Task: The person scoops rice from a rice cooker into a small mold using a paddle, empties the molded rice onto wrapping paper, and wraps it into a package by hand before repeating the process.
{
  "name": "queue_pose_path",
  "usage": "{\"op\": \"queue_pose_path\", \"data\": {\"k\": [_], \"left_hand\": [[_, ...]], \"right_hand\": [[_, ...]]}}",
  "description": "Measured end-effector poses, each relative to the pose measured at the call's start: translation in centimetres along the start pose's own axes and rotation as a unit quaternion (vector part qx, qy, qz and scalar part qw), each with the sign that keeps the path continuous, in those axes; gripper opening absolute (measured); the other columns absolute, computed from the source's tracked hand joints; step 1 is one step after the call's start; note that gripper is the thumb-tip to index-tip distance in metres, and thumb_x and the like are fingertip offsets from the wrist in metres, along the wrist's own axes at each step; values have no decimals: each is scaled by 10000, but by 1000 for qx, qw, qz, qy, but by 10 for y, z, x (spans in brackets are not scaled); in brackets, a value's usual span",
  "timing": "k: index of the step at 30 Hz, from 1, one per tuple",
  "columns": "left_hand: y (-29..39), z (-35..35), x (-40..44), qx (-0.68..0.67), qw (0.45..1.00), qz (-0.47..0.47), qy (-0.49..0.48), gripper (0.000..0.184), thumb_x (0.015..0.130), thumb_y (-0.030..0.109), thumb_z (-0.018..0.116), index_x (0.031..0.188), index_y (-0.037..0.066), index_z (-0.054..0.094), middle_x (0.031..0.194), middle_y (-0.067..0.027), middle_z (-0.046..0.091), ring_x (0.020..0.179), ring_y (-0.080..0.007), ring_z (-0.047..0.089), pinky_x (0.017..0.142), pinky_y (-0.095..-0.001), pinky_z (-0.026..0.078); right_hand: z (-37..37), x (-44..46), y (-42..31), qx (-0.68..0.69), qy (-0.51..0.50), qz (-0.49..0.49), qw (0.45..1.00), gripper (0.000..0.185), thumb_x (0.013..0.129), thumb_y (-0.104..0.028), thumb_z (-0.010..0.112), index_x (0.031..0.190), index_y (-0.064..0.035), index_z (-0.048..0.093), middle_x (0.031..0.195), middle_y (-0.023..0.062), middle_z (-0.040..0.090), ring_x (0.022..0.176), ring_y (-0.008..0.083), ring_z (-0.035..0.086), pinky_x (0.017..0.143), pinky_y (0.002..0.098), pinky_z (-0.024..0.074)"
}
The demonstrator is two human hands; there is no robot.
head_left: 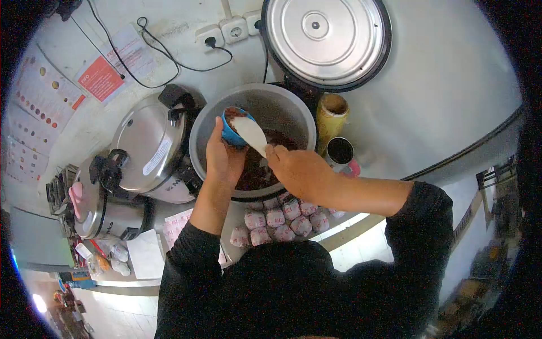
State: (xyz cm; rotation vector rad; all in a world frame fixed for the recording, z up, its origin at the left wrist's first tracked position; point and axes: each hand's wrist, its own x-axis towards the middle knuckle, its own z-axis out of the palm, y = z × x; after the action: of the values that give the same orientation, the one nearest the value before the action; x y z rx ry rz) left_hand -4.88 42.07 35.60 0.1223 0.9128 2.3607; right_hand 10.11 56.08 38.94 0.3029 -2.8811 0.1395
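Note:
My left hand (224, 155) holds a small blue cup (230, 134) over the left part of a large grey pot (201, 120). Reddish-brown food (234, 114) fills the cup up to its rim. In my right hand (293, 166) is a white paddle (249, 131), its flat blade resting on the food at the cup's mouth. More dark reddish-brown food (257, 174) lies in the bottom of the pot, partly hidden behind my hands. Several wrapped round bundles with red print (275, 217) sit in rows just in front of the pot.
Two closed silver cookers (148, 141) stand to the left. An open round lid (324, 42) rises behind the pot. On the right are a yellowish roll (332, 117) and a metal cup (340, 151). Cords hang from wall sockets (234, 31).

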Motion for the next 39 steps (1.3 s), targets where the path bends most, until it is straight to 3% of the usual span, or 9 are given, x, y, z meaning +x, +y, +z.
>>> {"op": "queue_pose_path", "data": {"k": [3, 5, 12, 14, 15, 17, 30, 35, 39], "left_hand": [[0, -15, 6, 17, 999, -29, 9, 444, 1088, 395, 400, 1310, 47, 566, 1290, -111, 624, 1231, -267, 565, 1077, -459, 409], [5, -19, 5, 29, 999, -32, 7, 438, 1078, 384, 411, 1305, 45, 572, 1293, -112, 628, 1235, -269, 567, 1083, -460, 406], [34, -21, -2, -65, 993, -49, 81, 487, 1027, 407, 425, 1338, 69, 588, 1372, -121, 612, 1289, -297, 556, 1109, -505, 415], [30, -19, -1, -53, 996, -28, 72, 521, 1043, 454, 403, 1345, 70, 584, 1370, -119, 615, 1287, -290, 558, 1110, -498, 415], [27, -18, 0, -43, 997, -11, 62, 557, 1059, 500, 381, 1353, 71, 581, 1368, -116, 617, 1286, -283, 560, 1111, -490, 415], [24, -6, -3, -38, 998, 11, 55, 571, 1069, 552, 368, 1323, 84, 573, 1334, -97, 628, 1245, -247, 586, 1102, -441, 435], [25, -21, 7, 19, 986, 53, 155, 513, 1070, 496, 443, 1310, 58, 558, 1289, -106, 632, 1198, -268, 620, 1039, -442, 503], [39, -25, 9, 41, 974, 134, 181, 471, 1079, 460, 433, 1259, 50, 582, 1258, -111, 644, 1171, -266, 636, 1032, -455, 513], [55, -42, -5, -39, 988, 105, 106, 388, 1046, 346, 413, 1233, 61, 598, 1196, -123, 669, 1145, -308, 636, 1027, -498, 506]], "right_hand": [[-8, 0, 4, 9, -68, 4, 998, 286, 957, -158, 567, 1173, 28, 568, 914, 145, 629, 702, 331, 693, 566, 409, 582], [-25, 6, 27, 47, 29, -14, 998, 162, 957, -168, 553, 909, -32, 628, 803, 168, 684, 708, 334, 732, 604, 462, 592], [-35, 45, 94, 210, 13, 101, 972, 292, 1004, -294, 516, 936, -49, 661, 799, 207, 680, 794, 396, 716, 663, 543, 547], [4, 60, 98, 570, -102, 229, 782, 473, 1046, -358, 429, 893, 28, 656, 786, 263, 678, 722, 457, 660, 676, 476, 519], [17, 64, 91, 573, -102, 226, 782, 473, 1046, -358, 429, 893, 28, 656, 786, 263, 678, 722, 457, 660, 676, 476, 519], [38, 67, 62, 301, -37, 122, 945, 504, 1050, -363, 396, 886, 21, 679, 790, 317, 672, 804, 466, 695, 705, 583, 557], [4, 100, 21, 83, -2, 149, 985, 552, 1048, -366, 408, 765, -27, 740, 776, 223, 725, 712, 408, 728, 655, 544, 584], [-34, 96, 53, -34, 83, 70, 994, 356, 997, -332, 556, 867, -50, 730, 763, 177, 708, 722, 385, 710, 663, 507, 563], [-20, 101, 71, -79, -48, 31, 995, 170, 857, -200, 669, 879, -58, 761, 867, 184, 740, 857, 358, 740, 739, 510, 580]]}}
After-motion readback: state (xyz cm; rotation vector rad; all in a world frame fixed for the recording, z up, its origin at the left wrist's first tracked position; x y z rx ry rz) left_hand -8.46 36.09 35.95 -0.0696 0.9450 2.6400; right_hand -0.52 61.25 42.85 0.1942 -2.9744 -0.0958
